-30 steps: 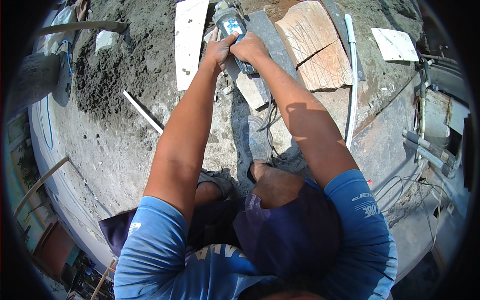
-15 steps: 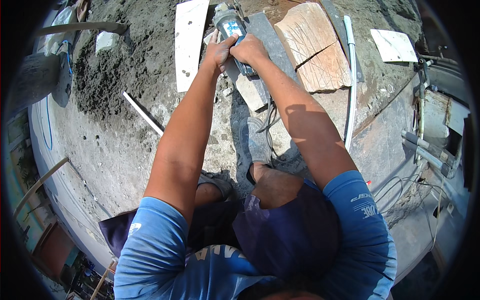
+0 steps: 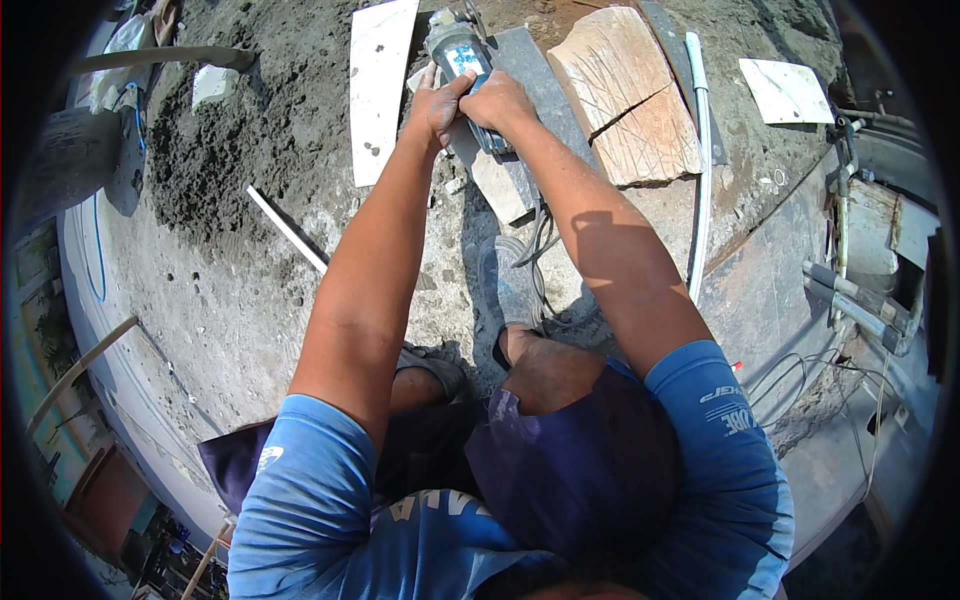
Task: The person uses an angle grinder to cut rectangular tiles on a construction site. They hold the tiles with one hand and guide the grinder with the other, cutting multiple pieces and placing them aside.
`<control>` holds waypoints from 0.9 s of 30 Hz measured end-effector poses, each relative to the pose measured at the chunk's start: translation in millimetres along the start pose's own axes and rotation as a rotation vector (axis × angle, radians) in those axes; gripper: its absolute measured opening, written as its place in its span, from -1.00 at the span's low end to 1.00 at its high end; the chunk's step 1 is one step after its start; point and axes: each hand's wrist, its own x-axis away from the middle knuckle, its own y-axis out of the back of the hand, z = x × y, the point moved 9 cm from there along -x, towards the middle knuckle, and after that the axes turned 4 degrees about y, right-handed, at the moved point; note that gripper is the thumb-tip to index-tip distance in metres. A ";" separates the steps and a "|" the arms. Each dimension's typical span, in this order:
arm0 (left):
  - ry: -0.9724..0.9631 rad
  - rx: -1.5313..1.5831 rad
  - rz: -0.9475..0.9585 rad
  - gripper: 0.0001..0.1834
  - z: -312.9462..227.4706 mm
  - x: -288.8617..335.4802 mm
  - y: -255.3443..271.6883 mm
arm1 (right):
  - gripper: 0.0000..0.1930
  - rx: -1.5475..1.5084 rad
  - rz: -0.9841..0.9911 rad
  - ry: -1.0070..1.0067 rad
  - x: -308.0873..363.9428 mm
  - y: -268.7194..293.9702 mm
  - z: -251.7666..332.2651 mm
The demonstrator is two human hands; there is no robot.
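An angle grinder (image 3: 461, 52) with a blue and grey body is held in both my hands, far out in front of me. My left hand (image 3: 437, 107) wraps its left side, and my right hand (image 3: 497, 101) grips it from the right. The disc end points away from me and shows only in part. Beneath and beside the grinder lies a grey tile slab (image 3: 545, 75). The power cord (image 3: 540, 262) runs back from the tool and loops near my right foot.
A scored, cracked tan slab (image 3: 625, 95) lies right of the grinder, beside a white pipe (image 3: 703, 170). A white tile strip (image 3: 382, 90) is on the left, near a heap of grey sand or mortar (image 3: 215, 160). A white tile piece (image 3: 785, 92) rests at far right.
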 end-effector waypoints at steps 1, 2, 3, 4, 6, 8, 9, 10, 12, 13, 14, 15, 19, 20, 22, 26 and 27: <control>0.001 0.003 -0.001 0.15 0.1 0.4 -0.1 | -0.34 0.001 -0.004 0.001 0.2 0.1 0.0; 0.003 -0.001 0.000 0.15 0.2 0.6 -0.5 | -0.34 0.002 -0.007 0.001 0.3 0.3 -0.1; 0.006 -0.006 0.001 0.15 0.3 0.8 -0.7 | -0.34 0.001 -0.005 0.000 0.3 0.2 -0.6; 0.007 -0.010 0.001 0.15 0.9 -0.3 1.0 | -0.35 -0.001 -0.002 0.002 0.3 0.2 -0.2; 0.001 -0.018 0.012 0.15 1.2 -3.4 2.7 | -0.35 -0.003 -0.003 0.009 0.5 0.5 0.7; 0.000 -0.019 0.014 0.16 1.7 -4.6 3.0 | -0.35 -0.004 -0.010 0.019 0.0 0.4 0.2; 0.001 -0.016 0.010 0.16 2.6 -4.8 3.6 | -0.34 0.000 -0.008 0.026 -0.4 0.0 0.2; 0.002 -0.013 0.007 0.16 3.6 -5.4 4.1 | -0.32 0.004 -0.006 0.033 -0.8 -0.2 -0.4; -0.004 -0.020 0.011 0.16 3.7 -7.1 4.1 | -0.30 0.009 -0.001 0.040 -2.0 -0.9 -1.4; -0.007 -0.024 0.012 0.16 3.5 -7.5 4.5 | -0.30 0.009 0.004 0.040 -2.2 -1.4 -1.3; -0.007 -0.014 0.013 0.16 3.9 -7.5 4.9 | -0.30 0.009 0.009 0.040 -2.3 -1.9 -1.1; -0.007 -0.004 0.015 0.16 4.5 -7.2 5.3 | -0.30 0.010 0.005 0.044 -2.2 -1.9 -0.7; 0.011 -0.009 0.008 0.17 4.3 -3.9 3.0 | -0.30 0.008 -0.003 0.044 -2.8 -1.9 -1.7; 0.008 0.003 0.012 0.17 3.7 -2.4 1.7 | -0.30 0.007 -0.003 0.042 -2.7 -1.9 -2.0; 0.002 0.028 0.019 0.17 2.7 -0.9 0.3 | -0.30 0.005 -0.008 0.042 -2.0 -1.0 -1.3; 0.018 -0.023 0.003 0.16 2.4 -0.7 1.8 | -0.35 0.005 0.008 0.008 3.3 1.5 0.7; 0.019 -0.021 -0.001 0.16 3.4 0.2 1.5 | -0.35 0.007 0.011 0.006 2.9 1.3 0.8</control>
